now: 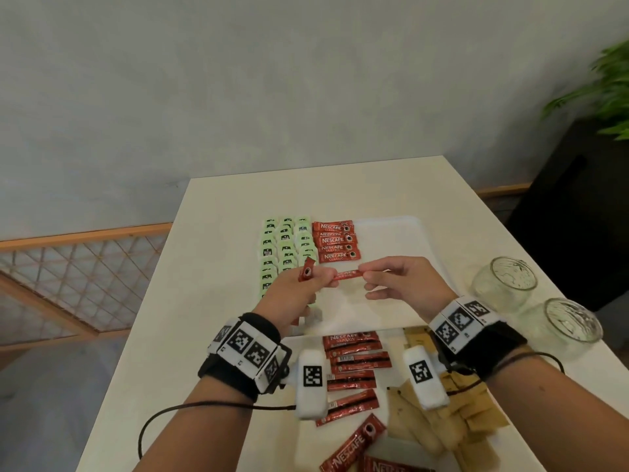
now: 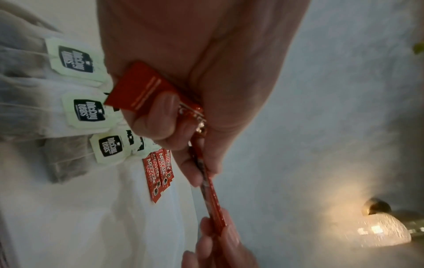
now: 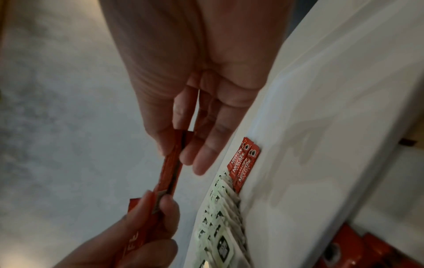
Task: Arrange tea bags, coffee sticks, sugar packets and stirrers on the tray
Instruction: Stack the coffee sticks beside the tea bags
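Note:
Over the white tray (image 1: 391, 233), both hands hold one red coffee stick (image 1: 347, 274) level between them. My left hand (image 1: 320, 279) pinches its left end and also grips a second red stick (image 1: 69, 272) that pokes up from the fist. My right hand (image 1: 369, 277) pinches the right end between thumb and forefinger, with the other fingers straight. The left wrist view shows the shared stick (image 2: 211, 197) and the gripped one (image 2: 142, 87). On the tray lie rows of green tea bags (image 1: 286, 247) and a column of coffee sticks (image 1: 335, 241).
Loose coffee sticks (image 1: 354, 366) and brown sugar packets (image 1: 442, 420) lie on the white table near me. Two glass jars (image 1: 507, 284) (image 1: 568, 328) stand at the right edge. The tray's right half is bare. A plant on a dark stand is at far right.

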### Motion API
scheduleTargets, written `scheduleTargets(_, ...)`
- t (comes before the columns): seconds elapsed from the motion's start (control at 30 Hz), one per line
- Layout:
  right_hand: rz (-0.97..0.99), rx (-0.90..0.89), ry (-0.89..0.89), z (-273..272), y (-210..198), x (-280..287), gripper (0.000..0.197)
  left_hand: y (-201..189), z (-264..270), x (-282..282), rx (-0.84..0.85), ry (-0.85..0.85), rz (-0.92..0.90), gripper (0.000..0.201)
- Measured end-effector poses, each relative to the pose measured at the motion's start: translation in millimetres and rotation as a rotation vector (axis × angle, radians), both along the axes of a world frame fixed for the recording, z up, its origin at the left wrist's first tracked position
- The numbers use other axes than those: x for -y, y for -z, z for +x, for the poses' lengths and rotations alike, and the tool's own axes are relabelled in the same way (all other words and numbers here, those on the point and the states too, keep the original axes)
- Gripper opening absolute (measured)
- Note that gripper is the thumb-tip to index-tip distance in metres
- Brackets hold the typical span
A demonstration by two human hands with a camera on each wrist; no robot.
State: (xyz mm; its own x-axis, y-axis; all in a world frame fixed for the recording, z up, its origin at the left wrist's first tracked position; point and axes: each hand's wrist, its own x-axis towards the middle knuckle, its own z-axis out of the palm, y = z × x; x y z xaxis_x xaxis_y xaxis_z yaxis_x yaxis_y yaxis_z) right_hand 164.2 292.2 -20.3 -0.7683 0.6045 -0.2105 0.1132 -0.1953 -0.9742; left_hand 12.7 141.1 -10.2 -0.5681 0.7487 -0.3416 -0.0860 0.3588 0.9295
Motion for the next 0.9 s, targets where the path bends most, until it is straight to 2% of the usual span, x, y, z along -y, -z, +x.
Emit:
scheduleTargets(0.07,0.03,0.013,-0.012,2.1,0.2,1.6,0.017,1.5,3.7,-0.2,-0.07,-0.034,0.022,0.015)
scheduleTargets(0.17,0.064,0.016,0.007,5.6,0.8,2.4,0.016,6.6,7.2,-0.7,-0.185,-0.044,0.059,0.023)
scheduleTargets(0.27,0.092,-0.005,0.035,9.2,1.1,0.8,0.019,5.2,10.3,-0.7,-0.162,-0.04,0.053,0.027)
scheduleTargets(0.37,0.099,-0.026,0.018,10.9,-1.7,-0.6,0.034,3.2,10.4,-2.2,-0.18,-0.027,0.025,0.013)
scheduleTargets(0.43,0.115,0.014,-0.046,8.9,-4.9,0.8,0.047,2.0,12.9,-4.1,-0.226,-0.026,0.015,0.005)
scheduleTargets(0.47,0.14,0.052,-0.086,6.6,-6.7,2.4,0.048,2.4,14.1,-5.6,-0.242,-0.026,0.01,0.005)
scheduleTargets(0.63,0.274,0.154,-0.226,-10.5,-12.2,7.3,0.012,0.5,20.5,-10.5,-0.3,-0.006,-0.001,0.012)
scheduleTargets(0.73,0.3,0.191,-0.203,-20.2,-14.4,0.8,0.012,1.5,17.0,-13.3,-0.3,-0.053,-0.014,0.012)
scheduleTargets(0.83,0.242,0.176,-0.082,-24.9,-14.9,-11.4,0.023,1.9,10.9,-17.2,-0.254,-0.095,-0.031,0.012)
scheduleTargets(0.9,0.191,0.141,-0.067,-25.3,-13.3,-20.1,0.019,0.0,6.3,-19.5,-0.23,-0.087,-0.022,0.012)
